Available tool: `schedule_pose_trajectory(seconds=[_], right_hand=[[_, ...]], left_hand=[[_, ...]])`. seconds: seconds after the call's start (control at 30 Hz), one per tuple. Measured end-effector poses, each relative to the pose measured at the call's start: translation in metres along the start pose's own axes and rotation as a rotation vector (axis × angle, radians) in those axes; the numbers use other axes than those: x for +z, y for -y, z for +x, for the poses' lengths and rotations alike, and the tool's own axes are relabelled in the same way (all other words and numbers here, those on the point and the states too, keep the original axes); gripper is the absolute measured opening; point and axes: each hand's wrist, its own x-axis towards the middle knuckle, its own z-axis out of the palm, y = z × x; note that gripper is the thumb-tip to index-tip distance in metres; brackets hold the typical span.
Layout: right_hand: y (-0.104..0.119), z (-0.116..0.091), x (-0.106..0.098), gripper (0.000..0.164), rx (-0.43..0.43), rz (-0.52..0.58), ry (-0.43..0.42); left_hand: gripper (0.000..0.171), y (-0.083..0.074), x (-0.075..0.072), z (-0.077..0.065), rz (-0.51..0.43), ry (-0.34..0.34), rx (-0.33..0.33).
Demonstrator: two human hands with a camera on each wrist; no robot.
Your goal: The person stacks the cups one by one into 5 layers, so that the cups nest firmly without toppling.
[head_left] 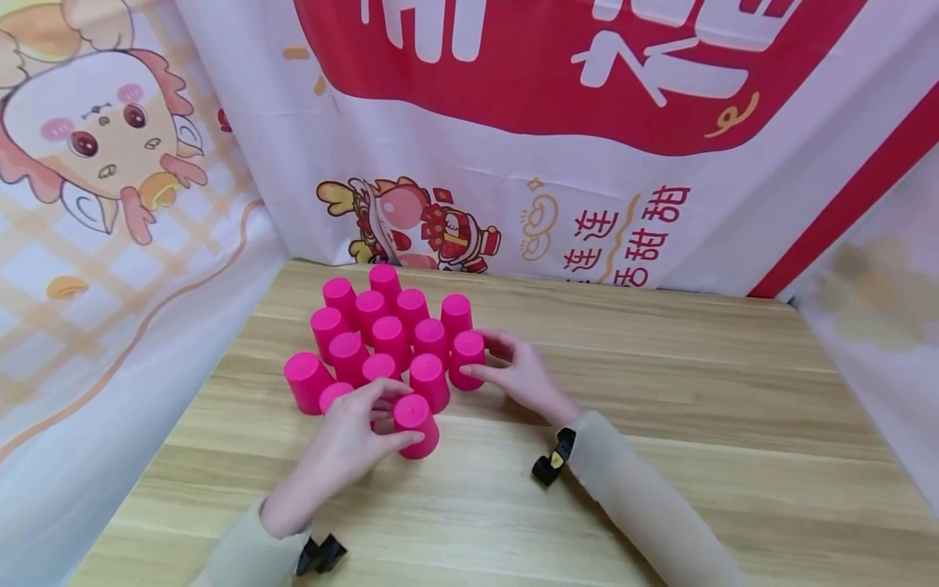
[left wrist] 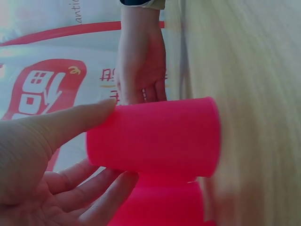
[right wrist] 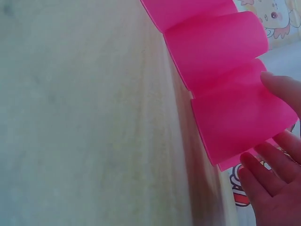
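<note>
Pink cup (left wrist: 157, 139) in left hand (left wrist: 33, 162)

cups (head_left: 391, 338): on table (head_left: 484, 505), left side | cloth (head_left: 513, 155): behind table

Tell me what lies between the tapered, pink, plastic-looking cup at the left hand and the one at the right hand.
Another tapered, pink, plastic-looking cup stands between them; the head view shows it.

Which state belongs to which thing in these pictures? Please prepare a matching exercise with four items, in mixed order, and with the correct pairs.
Things
1. left hand
2. right hand
3. pink cups
4. sleeves

States
A. holding a cup at the group's right edge
B. beige
C. holding the cup nearest the person
D. upside down, closed ends up

Pairs: 1-C; 2-A; 3-D; 4-B
</note>
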Motion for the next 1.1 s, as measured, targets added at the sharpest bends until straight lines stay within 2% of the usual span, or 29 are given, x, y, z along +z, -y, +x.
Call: schedule_pose_trajectory(seconds=[0.07,0.2,0.37,0.7,0.9,1.1], right_hand=[[-0.002,0.002,0.002,0.060,0.001,-0.008,-0.006],[-0.004,0.003,0.002,0.058,-0.008,-0.016,-0.032],[0.001,-0.003,-0.014,0.054,0.005,-0.013,-0.121],[-0.017,-0.019,-0.082,0.060,0.055,-0.084,-0.318],[-0.031,-0.037,-0.123,0.064,0.099,-0.126,-0.395],[-0.040,-0.056,-0.155,0.069,0.158,-0.153,-0.470]], left_hand=[[0.061,0.002,0.003,0.001,-0.026,0.023,-0.029],[0.060,0.007,0.009,0.005,-0.045,0.078,-0.045],[0.060,0.010,0.015,0.008,-0.016,0.118,-0.046],[0.063,0.012,0.019,0.012,0.058,0.145,-0.003],[0.065,0.012,0.020,0.013,0.069,0.161,0.029],[0.064,0.013,0.021,0.014,0.070,0.170,0.036]])
